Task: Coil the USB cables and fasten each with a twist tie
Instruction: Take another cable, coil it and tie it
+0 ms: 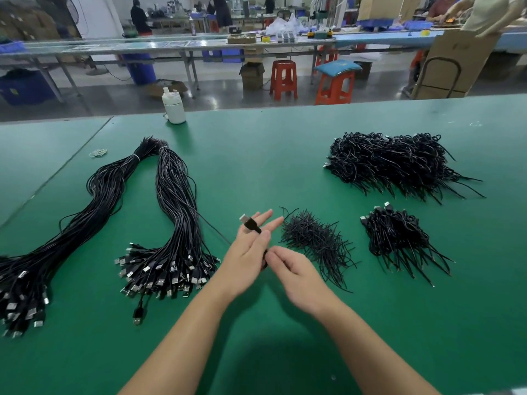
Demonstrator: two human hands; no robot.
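Because the two uncoiled bundles at the left of the green table lie with their plugs fanned loosely toward the person, the first risk sits there: a cable drawn from the nearer bundle could drag its neighbours along, and one stray plug already lies apart at the front edge of that fan.

Moving to the middle, the left hand is raised on edge with its fingers straight and spread, and the USB plug of the cable being worked stands between those fingers, its metal end pointing up and away. The hand grasps the plug only by trapping it between straight fingers, so I judge the hold to be light; if the winding pulls hard, the plug could slip out and the coil would spring loose. A thin run of that cable trails off to the left toward the bundle.

Just beside it, the right hand has its fingers curled, and its fingertips meet the left palm's edge where a dark bit of cable shows; it appears to pinch the cable there, though the contact is mostly hidden.

Right of the hands lies the pile of twist ties, near enough to reach, yet tangled, so several may lift together. Farther right sit a small heap and a large heap of finished coils.
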